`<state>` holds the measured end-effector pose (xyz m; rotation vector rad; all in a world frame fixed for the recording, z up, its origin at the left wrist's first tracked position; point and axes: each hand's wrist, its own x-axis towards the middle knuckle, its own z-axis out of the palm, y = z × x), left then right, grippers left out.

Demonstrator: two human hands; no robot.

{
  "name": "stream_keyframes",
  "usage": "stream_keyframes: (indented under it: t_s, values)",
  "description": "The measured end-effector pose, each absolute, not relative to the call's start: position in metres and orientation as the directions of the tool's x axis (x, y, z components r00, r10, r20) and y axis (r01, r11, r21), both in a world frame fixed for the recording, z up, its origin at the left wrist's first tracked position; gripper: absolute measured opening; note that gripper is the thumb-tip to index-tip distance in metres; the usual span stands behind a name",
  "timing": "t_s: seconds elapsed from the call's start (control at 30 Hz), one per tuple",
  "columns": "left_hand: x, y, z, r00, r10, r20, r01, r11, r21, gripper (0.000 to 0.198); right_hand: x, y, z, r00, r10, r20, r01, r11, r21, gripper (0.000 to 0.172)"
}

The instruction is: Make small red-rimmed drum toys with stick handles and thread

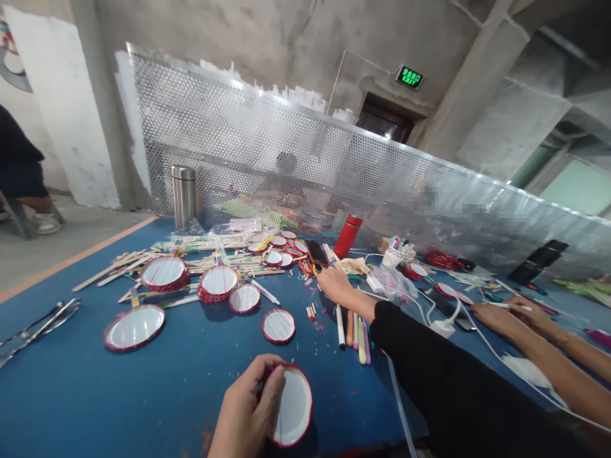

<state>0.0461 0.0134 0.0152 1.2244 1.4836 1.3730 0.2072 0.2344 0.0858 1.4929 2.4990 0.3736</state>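
Note:
My left hand (255,401) grips a round white disc with a red rim (293,407) at the table's front, thumb on its face and fingers behind. The disc is tilted up towards me. My right hand (337,286), in a black sleeve, reaches forward to a small heap of red and yellow cord-like pieces (308,268) beside a dark phone (316,252). Its fingertips are bunched together, and what they hold is hidden. Between the hands lies another red-rimmed disc (279,326). Several markers (358,337) lie by my right forearm.
Stacks of red-rimmed discs (165,273) and wooden sticks (119,264) cover the left. A steel flask (184,197) and red bottle (348,235) stand before a perforated metal screen (214,127). Scissors-like metal tools (42,327) lie far left. Another person's hands (506,315) work at right, near white cables (443,326).

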Motion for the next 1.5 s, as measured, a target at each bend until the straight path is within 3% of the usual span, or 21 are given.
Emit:
stream_keyframes:
  t_s: [0.23,0.5,0.9,1.13,1.33,1.5]
  values:
    - [0.046,0.012,0.018,-0.217,0.976,0.029,0.111,-0.004,0.994,0.035,0.192,0.257,0.074,-0.364,0.920,-0.143,0.860,0.391,0.329,0.033]
    - [0.046,0.010,0.014,-0.217,0.976,-0.018,-0.019,0.014,1.000,0.035,0.207,0.250,0.093,-0.386,0.873,-0.299,0.879,0.447,0.168,0.030]
    - [0.044,0.015,0.007,-0.334,0.942,-0.019,-0.182,-0.045,0.982,0.040,0.215,0.249,0.081,-0.445,0.861,-0.246,0.868,0.482,0.117,0.029]
    - [0.032,0.017,-0.001,-0.098,0.994,-0.044,-0.091,0.035,0.995,0.043,0.201,0.256,0.069,-0.502,0.830,-0.245,0.838,0.536,0.101,0.028]
    - [0.033,0.017,0.001,-0.072,0.993,-0.089,-0.104,0.082,0.991,0.048,0.188,0.273,0.076,-0.516,0.842,-0.155,0.821,0.538,0.189,0.030]
    - [0.038,0.014,0.005,-0.190,0.980,-0.058,-0.075,0.044,0.996,0.049,0.172,0.278,0.073,-0.540,0.831,-0.133,0.783,0.554,0.283,0.031]
